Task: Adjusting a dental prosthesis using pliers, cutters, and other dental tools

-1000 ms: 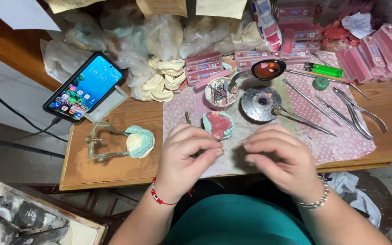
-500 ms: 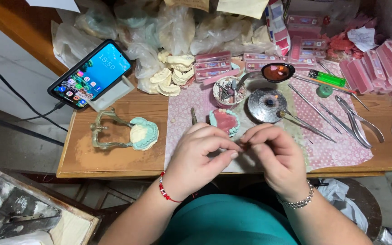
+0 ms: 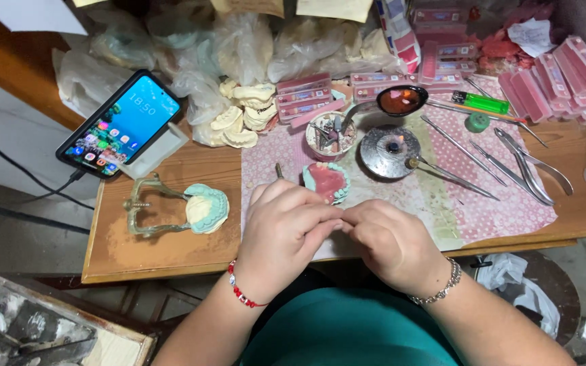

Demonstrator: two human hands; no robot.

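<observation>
My left hand [image 3: 285, 229] and my right hand [image 3: 389, 242] meet over the front edge of the patterned cloth [image 3: 483, 196], fingertips pinched together around something too small to make out. A thin stick pokes up behind my left hand. Just beyond my fingers lies a pink wax denture base on a pale green cast [image 3: 327, 181]. A red bead bracelet is on my left wrist, a silver chain on my right.
A brass articulator with a green cast [image 3: 184, 209] sits left on the wooden desk [image 3: 137, 244]. A phone [image 3: 118, 125] leans at the back left. A small burner [image 3: 389, 150], a spoon of red wax [image 3: 401, 100], metal tools [image 3: 510, 163], pink tooth boxes [image 3: 551, 74] and plaster casts [image 3: 242, 115] fill the back.
My two hands have drawn closer until the fingertips touch. The view has shifted slightly, so the desk things sit a little to the right.
</observation>
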